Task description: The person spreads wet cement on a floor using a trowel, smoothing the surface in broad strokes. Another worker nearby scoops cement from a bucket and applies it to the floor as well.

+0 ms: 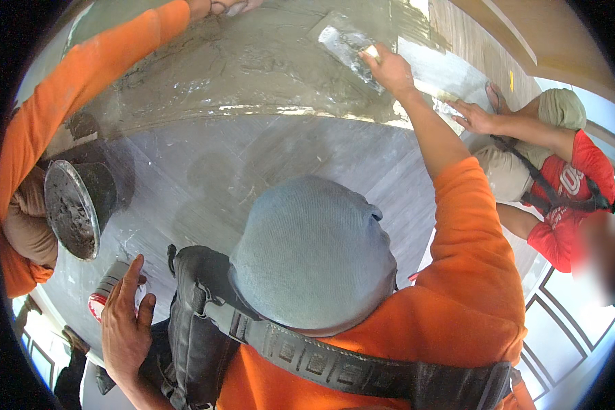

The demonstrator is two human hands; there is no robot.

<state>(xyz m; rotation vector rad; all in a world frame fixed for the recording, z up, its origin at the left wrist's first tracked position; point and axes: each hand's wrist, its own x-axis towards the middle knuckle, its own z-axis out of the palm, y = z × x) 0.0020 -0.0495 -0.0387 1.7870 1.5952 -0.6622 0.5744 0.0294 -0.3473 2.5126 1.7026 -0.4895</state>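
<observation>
My right hand [395, 74] is closed round the pale handle of a plastering trowel [342, 44]. The trowel's flat blade, smeared with wet mix, lies against a layer of wet grey cement [253, 65]. At the lower left, my left hand [126, 328] has its fingers and thumb apart and holds nothing that I can see. Just beyond it lies a grey and red can-like container [106, 290], partly covered by the fingers. Whether they touch it is unclear.
A dark bucket [108, 191] of grey mortar stands at left, beside a person in orange sleeves [82, 75] reaching over the cement. At right sits a person in a red shirt [560, 171], hands near the cement's edge. Rounded grey-blue cloth [311, 253] and a black strap [321, 355] fill the foreground.
</observation>
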